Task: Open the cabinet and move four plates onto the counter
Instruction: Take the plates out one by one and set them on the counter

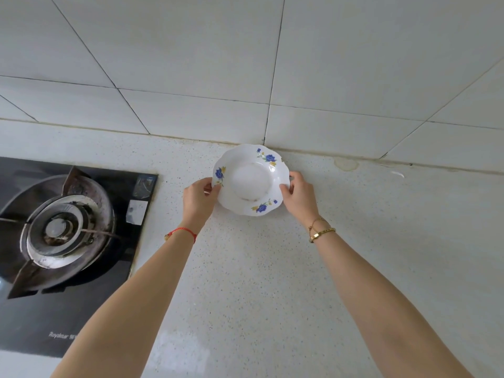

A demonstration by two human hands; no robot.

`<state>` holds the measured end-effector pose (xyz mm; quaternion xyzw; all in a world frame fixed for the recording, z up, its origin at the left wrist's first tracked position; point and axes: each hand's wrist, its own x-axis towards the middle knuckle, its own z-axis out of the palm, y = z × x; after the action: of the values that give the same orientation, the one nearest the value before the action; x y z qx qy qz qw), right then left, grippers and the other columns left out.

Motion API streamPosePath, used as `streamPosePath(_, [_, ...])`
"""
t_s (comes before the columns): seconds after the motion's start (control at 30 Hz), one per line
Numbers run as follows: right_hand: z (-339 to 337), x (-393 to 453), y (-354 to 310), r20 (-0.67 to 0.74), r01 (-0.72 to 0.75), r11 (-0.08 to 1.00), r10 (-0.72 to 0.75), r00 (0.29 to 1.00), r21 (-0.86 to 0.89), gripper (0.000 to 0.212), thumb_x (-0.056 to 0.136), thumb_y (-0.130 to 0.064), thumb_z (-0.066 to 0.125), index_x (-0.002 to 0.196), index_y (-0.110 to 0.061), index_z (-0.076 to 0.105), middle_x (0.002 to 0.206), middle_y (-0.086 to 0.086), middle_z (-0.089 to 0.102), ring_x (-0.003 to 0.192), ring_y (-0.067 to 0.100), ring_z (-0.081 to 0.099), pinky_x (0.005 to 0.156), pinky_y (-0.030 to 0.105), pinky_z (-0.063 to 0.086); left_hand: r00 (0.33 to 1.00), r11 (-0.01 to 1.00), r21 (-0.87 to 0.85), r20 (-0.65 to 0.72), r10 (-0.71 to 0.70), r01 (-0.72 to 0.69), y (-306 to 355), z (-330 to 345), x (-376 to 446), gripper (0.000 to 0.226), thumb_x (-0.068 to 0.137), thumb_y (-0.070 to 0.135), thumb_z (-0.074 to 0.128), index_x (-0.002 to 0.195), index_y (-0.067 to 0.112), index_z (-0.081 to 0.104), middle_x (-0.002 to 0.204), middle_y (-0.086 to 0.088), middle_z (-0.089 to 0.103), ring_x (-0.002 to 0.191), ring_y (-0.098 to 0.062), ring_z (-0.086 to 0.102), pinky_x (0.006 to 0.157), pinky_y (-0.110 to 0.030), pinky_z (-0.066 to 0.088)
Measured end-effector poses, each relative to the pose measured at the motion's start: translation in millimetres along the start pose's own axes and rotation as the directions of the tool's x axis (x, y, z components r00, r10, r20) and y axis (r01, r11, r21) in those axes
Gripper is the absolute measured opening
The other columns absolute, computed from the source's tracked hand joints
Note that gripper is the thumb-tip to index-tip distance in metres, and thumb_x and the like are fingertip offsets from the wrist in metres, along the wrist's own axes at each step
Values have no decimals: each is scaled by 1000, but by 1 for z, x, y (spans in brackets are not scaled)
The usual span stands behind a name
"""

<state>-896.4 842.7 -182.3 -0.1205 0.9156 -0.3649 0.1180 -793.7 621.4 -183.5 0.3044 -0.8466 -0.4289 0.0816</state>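
Note:
A white plate (250,179) with a scalloped rim and blue flowers is at the back of the speckled counter (272,282), close to the tiled wall. My left hand (198,201) grips its left rim and my right hand (298,196) grips its right rim. Whether the plate rests on the counter or hovers just above it, I cannot tell. No cabinet and no other plate is in view.
A black glass gas hob (62,241) with a round burner lies on the counter to the left. The white tiled wall (245,64) rises right behind the plate. Bare counter stretches to the right and toward me.

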Motion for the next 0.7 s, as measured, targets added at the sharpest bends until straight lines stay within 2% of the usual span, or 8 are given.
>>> streamPosePath(0.17, [2, 4, -2, 0, -12, 1000, 12, 1000, -9, 31, 93, -17, 55, 121, -3, 52, 63, -8, 49, 62, 15, 53, 57, 28, 47, 1000, 1000, 6, 4, 12, -12, 0, 0, 5, 18, 90, 21, 62, 102, 14, 74, 83, 7, 67, 78, -13, 63, 63, -6, 39])
streamPosePath(0.3, [2, 3, -3, -3, -17, 1000, 17, 1000, -9, 30, 94, -17, 54, 121, -3, 51, 63, -12, 47, 58, 8, 50, 51, 19, 40, 1000, 1000, 10, 12, 17, -17, 3, 0, 6, 17, 90, 19, 61, 100, 12, 73, 83, 7, 67, 77, -13, 63, 63, -6, 39])
streamPosePath(0.4, [1, 3, -4, -2, -29, 999, 29, 1000, -17, 30, 94, -17, 53, 121, -3, 51, 64, -12, 47, 57, 6, 49, 50, 19, 39, 1000, 1000, 15, 21, 10, -10, 3, 0, 6, 18, 91, 19, 61, 101, 11, 73, 85, 4, 68, 78, -12, 62, 62, -5, 38])
streamPosePath(0.53, [-1, 2, -7, 8, -39, 998, 40, 999, -43, 32, 94, -18, 54, 123, -4, 50, 65, -9, 50, 64, 16, 54, 58, 30, 48, 999, 999, 34, 35, 13, -14, 3, -2, 5, 18, 91, 19, 60, 102, 11, 72, 89, -3, 72, 80, -15, 62, 65, -9, 41])
streamPosePath(0.6, [-3, 0, -9, 9, -47, 997, 48, 999, -64, 33, 95, -20, 54, 124, -5, 50, 70, -3, 56, 67, 18, 57, 63, 35, 52, 998, 998, 59, 50, 29, -32, 4, -4, 2, 19, 92, 21, 58, 102, 11, 71, 87, -3, 71, 82, -19, 64, 69, -19, 48])
streamPosePath(0.7, [-9, -5, -15, -4, -59, 995, 59, 998, -78, 37, 94, -19, 55, 128, -5, 49, 83, 3, 62, 79, 23, 63, 78, 42, 55, 997, 993, 114, 74, 35, -43, 4, -12, -4, 30, 94, 26, 56, 118, 12, 65, 94, -3, 68, 89, -21, 63, 77, -30, 51])
